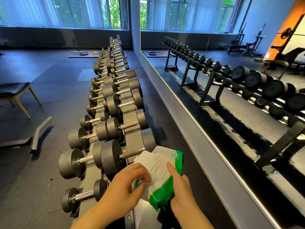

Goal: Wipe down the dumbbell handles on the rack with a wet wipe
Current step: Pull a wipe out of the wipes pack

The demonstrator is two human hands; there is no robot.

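Head view: the left hand's (125,185) fingers (145,176) are curled together and pinch a small green-and-white tab (137,182) at the near end of the wipe pack (160,164); whether that tab is the seal flap or the edge of a wipe cannot be told. The right hand (181,192) grips the pack from its right side, with the thumb (170,167) laid straight across the white top face and the other fingers wrapped underneath, out of sight. The pack is green and white, tilted, and held in the air over the near end of the dumbbell rack (132,141). Its far corner covers the right end of the nearest upper dumbbell's handle (132,154). That handle is dark, while most of the others are bright metal. The rack carries two rows of black round-headed dumbbells (112,103), a higher row on the right and a lower row on the left, running away towards the windows (66,12) and shrinking in size with distance. A small dumbbell (82,195) lies on the lower row just left of the left forearm. Right of the rack a wall mirror (231,96) reflects the same row of weights. On the dark rubber floor (49,71) to the left stand a black padded chair (14,90) with wooden legs and, nearer, a bent metal strip (40,129).
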